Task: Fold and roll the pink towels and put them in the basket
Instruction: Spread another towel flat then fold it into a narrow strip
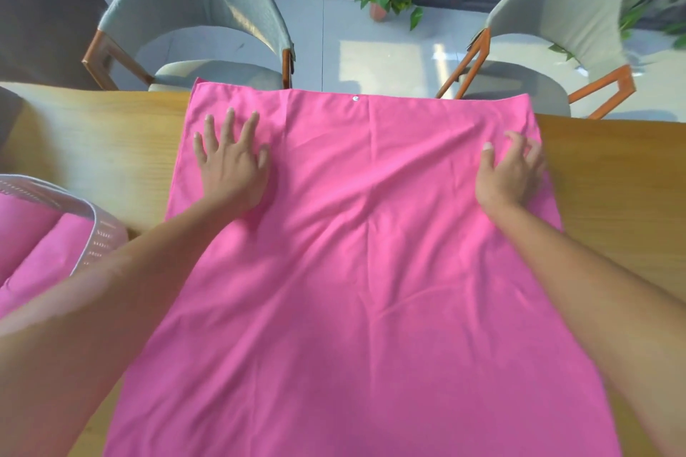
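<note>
A pink towel [356,234] lies spread over the worktop [111,145], right of the basket [100,230]. Left hand [232,163] presses flat; right hand [514,174] bunches its edge with curled fingers. Smoothing, apparently; folding comes next.

— What hems you in?
— The basket [97,230] just beside my left forearm. Outside my left hand [232,163] and right hand [510,174], bare surface [612,167] lies open; chairs [208,30] stand beyond.
</note>
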`<state>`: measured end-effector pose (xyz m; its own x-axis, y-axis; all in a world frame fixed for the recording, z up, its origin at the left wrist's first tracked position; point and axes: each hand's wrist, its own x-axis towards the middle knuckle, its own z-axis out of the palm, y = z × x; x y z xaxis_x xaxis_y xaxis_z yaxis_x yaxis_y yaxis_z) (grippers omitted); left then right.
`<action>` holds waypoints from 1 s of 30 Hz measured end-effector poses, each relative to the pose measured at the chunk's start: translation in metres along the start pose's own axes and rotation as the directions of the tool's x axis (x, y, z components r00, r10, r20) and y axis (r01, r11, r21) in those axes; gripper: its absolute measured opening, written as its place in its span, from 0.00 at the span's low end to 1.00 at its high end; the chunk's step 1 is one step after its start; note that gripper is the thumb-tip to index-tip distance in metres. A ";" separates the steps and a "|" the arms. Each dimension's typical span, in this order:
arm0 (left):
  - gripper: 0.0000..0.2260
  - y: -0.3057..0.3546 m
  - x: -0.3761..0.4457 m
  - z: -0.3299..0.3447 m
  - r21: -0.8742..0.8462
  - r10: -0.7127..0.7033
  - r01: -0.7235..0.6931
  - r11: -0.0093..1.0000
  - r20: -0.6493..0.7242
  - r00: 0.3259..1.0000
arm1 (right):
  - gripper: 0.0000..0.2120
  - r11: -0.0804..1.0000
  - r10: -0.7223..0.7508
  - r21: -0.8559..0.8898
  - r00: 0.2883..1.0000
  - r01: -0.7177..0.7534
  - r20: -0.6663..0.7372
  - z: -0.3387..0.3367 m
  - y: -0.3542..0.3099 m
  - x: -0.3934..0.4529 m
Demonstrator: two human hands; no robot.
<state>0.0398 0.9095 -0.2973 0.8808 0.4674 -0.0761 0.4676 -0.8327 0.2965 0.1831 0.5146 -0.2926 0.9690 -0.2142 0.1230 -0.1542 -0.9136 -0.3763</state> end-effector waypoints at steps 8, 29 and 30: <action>0.30 -0.032 -0.008 0.002 0.155 0.103 -0.107 0.982 0.034 0.994 | 0.29 0.979 -0.182 -0.070 0.977 0.190 0.115 -0.014 0.075 -0.033; 0.35 0.024 -0.089 0.007 0.040 0.057 -0.062 0.997 0.104 0.993 | 0.39 0.937 -0.190 -0.231 0.937 0.262 0.294 -0.054 0.118 -0.080; 0.34 0.038 -0.088 0.008 0.040 0.106 -0.110 0.993 0.089 0.990 | 0.38 0.926 -0.234 -0.221 0.925 0.306 0.298 -0.052 0.108 -0.077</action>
<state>-0.0190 0.8343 -0.2871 0.9287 0.3478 -0.1286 0.3701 -0.8903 0.2651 0.0815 0.4141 -0.2950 0.9903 0.1192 -0.0719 0.1111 -0.9880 -0.1078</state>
